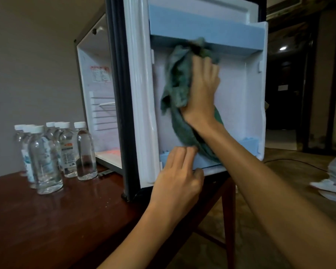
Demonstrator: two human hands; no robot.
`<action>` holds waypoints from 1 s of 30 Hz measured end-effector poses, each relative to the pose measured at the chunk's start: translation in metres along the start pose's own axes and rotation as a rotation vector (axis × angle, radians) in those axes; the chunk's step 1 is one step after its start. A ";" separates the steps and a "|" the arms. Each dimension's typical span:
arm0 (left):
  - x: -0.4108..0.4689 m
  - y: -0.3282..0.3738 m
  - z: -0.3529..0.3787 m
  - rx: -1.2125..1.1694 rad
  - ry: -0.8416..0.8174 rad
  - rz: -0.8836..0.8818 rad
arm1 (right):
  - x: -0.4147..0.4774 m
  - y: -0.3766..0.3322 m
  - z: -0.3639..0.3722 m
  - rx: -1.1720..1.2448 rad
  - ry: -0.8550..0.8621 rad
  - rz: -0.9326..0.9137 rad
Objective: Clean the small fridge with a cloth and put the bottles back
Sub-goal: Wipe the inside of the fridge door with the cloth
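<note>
My right hand (203,88) is flat on the cloth (177,82), fingers together and pointing up, pressing it vs the inner panel of the fridge door (239,90). Cloth is grey-green, bunched, long axis running top to bottom: upper end tucked just under the blue upper shelf (211,33), lower end trailing down behind my wrist to the blue bottom rail (202,162). It's motion-blurred, so folds are hard to read, and part of it is hidden by my forearm.

My left hand (177,177) is at the door's lower edge, fingers curled over the bottom rail, thumb underneath; fingertips touch the cloth's lower end, can't tell if they pinch it.

The door stands open, its inner side facing me, top edge cut off by the frame. The fridge (97,98) cavity sits left of the door, mouth facing right-ish; only a slice shows w/ a label, side ribs and a wire shelf, the rest hidden by the door.

Bottles (54,150) stand upright in a tight cluster on the table (56,220), left of the fridge, white caps up, clear. Approx seven caps visible; rear ones are overlapped, so exact count unsure. Labels too blurry to read.

Far right: pale items on the floor, cut off, can't ID.
</note>
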State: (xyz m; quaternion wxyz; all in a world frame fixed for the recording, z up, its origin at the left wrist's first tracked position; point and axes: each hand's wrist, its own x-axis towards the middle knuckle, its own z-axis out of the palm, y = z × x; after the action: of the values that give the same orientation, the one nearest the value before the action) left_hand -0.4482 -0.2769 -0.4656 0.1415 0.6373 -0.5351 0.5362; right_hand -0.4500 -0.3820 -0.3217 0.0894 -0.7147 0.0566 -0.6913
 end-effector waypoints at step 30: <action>-0.024 -0.009 -0.028 -0.063 0.129 0.033 | -0.064 -0.056 -0.078 0.268 -0.460 -0.118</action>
State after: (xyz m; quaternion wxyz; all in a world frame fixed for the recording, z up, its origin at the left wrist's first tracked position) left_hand -0.4517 -0.2397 -0.4712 0.1866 0.5878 -0.5519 0.5613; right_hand -0.5330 -0.3183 -0.3704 0.1534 -0.8370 -0.0989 -0.5159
